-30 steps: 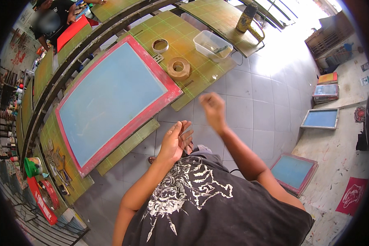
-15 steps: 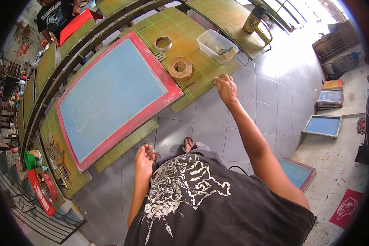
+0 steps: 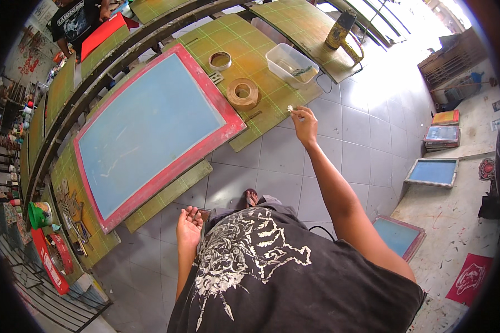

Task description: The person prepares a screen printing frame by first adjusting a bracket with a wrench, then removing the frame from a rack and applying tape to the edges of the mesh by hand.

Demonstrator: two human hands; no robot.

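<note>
Just past the right edge of the pallet board (image 3: 278,123), my right hand (image 3: 304,126) pinches a small crumpled whitish scrap (image 3: 290,109) between thumb and fingertips. My left hand (image 3: 189,226) hangs by my waist, palm up, its fingers loosely curled and apart with nothing in them. A screen printing frame (image 3: 150,133) with red-taped borders and blue mesh lies across the boards, apart from both hands. Nearest to my right hand are a roll of brown tape (image 3: 243,94) and a clear plastic tub (image 3: 292,65) with something dark inside. Beside them lies a narrower tape roll (image 3: 220,61).
A yellow-and-black heat gun (image 3: 341,33) stands on the neighbouring board. Tools (image 3: 75,216) and a green bucket (image 3: 40,215) sit at the left. Another person (image 3: 78,25) is by a red sheet at the far left. Several screens, one blue (image 3: 432,172), lean along the right wall.
My right hand has turned slightly, and a whitish scrap now shows at its fingertips. The left hand stays near my waist. The view has shifted a little.
</note>
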